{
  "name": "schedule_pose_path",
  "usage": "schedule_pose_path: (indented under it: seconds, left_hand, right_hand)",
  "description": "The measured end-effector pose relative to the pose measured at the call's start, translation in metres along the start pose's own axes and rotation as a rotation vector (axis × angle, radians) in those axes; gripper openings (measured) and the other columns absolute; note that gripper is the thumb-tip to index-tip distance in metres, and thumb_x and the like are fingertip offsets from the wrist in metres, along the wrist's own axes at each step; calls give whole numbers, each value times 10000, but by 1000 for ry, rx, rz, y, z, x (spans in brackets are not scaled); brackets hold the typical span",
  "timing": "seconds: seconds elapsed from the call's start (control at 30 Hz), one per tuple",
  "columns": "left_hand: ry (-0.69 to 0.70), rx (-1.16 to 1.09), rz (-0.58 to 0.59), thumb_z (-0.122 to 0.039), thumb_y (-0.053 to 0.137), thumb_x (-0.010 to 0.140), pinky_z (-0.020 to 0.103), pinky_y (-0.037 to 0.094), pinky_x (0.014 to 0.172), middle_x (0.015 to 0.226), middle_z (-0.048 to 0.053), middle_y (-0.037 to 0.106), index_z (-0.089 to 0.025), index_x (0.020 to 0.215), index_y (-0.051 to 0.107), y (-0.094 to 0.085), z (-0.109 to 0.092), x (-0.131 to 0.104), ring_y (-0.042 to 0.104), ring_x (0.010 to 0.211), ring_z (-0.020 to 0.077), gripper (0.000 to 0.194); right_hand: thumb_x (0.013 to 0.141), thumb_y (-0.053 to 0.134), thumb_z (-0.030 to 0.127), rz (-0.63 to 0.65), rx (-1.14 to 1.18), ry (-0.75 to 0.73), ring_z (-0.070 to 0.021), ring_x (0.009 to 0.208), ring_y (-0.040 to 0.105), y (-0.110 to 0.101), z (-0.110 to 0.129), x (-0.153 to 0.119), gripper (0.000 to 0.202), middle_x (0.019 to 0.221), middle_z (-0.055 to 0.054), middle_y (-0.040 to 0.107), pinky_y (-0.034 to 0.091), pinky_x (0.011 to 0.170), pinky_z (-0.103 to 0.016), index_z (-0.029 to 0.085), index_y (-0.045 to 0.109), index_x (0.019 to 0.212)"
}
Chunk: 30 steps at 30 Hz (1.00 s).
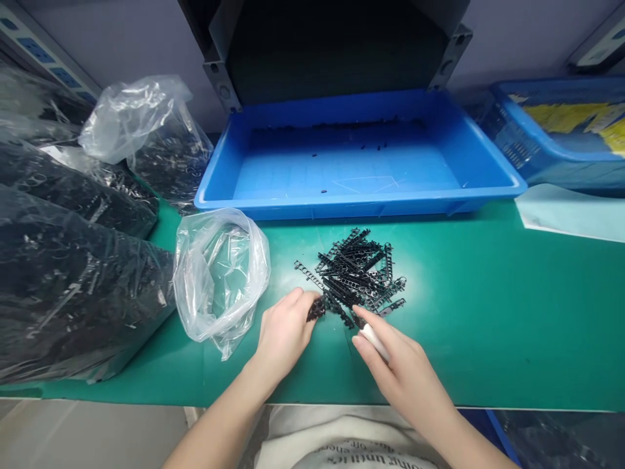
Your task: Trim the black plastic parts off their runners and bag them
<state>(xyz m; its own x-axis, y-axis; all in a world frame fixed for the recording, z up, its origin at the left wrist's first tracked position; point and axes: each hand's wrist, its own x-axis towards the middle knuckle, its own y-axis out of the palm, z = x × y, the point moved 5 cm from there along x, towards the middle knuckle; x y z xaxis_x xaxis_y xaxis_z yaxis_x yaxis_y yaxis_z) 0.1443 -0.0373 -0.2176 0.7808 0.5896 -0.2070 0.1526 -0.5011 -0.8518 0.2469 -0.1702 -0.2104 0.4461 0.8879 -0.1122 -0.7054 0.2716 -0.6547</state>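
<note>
Black ladder-like plastic strips (354, 267) lie in a loose pile on the green mat. My left hand (287, 326) is closed at the pile's near left side, its fingers around a small bundle of black strips (316, 309). On the near right side, my right hand (398, 358) grips a white-handled tool (375, 340) with a dark tip. That tip points toward the pile; its exact kind is too small to tell. An open clear plastic bag (258, 260) with a rolled rim stands left of my left hand.
Behind the pile sits a blue tray (293, 212) with a few small black bits inside. Large clear bags (73, 286) of black parts crowd the left. At the right are a blue basket (541, 156) holding something yellow and a pale sheet (571, 212).
</note>
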Motion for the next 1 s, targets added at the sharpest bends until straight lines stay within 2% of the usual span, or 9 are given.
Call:
schedule_pose_path:
  seconds: [0.13,0.23,0.3,0.37,0.43,0.53,0.63,0.77,1.0]
  left_hand:
    - [45,-222,79,-305,503,828,252,402,577,733,26,540,-187,822,644,1,-15,-10,546,655,158,184]
    - [68,-513,227,-283,526,805,224,393,576,718,14,536,-184,699,641,5,-27,-21,518,645,128,184]
    - [-1,-683,287,-253,558,773,221,402,612,737,7,579,-187,738,645,10,-30,-25,524,672,129,115]
    - [-114,-814,292,-233,603,727,226,413,650,771,0,620,-193,825,642,17,-29,-28,535,704,136,113]
    - [-218,-880,255,-225,621,698,225,418,646,773,0,629,-181,842,633,22,-27,-30,529,696,135,152]
    - [-361,-953,170,-252,613,691,206,386,519,678,-3,583,-147,817,611,27,-21,-32,464,553,96,164]
    - [-485,-1120,157,-323,617,689,178,268,371,623,-17,551,-131,843,574,32,-15,-34,331,396,40,251]
    - [-458,-1261,189,-404,610,716,158,193,332,593,-13,555,-127,740,542,34,-17,-33,259,342,5,286]
    - [-388,-1324,275,-440,616,739,148,155,322,482,-46,458,-119,597,526,35,-22,-36,237,338,-1,362]
  right_hand:
    - [873,421,309,24,161,14,-188,766,632,-5,3,5,344,878,-57,668,515,655,-291,172,513,1175]
    - [840,464,282,90,318,32,-153,686,593,-8,10,11,178,754,-10,636,481,627,-250,195,595,925]
    - [830,468,278,137,381,121,-125,578,530,-7,10,15,158,627,20,573,432,541,-222,193,562,736]
    - [824,466,286,178,435,204,-107,513,459,-5,9,17,197,550,40,500,377,484,-209,189,515,660]
    - [826,463,301,201,509,232,-104,513,447,-2,7,19,180,552,41,490,366,484,-209,186,519,700]
    - [878,403,357,177,584,226,-112,544,485,-3,2,17,232,656,15,559,389,504,-226,186,535,963]
    - [930,305,378,191,485,126,-140,704,572,-8,2,10,350,861,-39,621,457,627,-267,198,483,1172]
    - [943,292,303,276,195,-82,-185,942,579,-10,9,0,368,1049,-61,621,471,786,-331,219,471,1254]
    - [935,304,222,277,-39,-224,-197,788,603,-11,16,-2,374,916,-49,647,486,612,-319,181,464,1270]
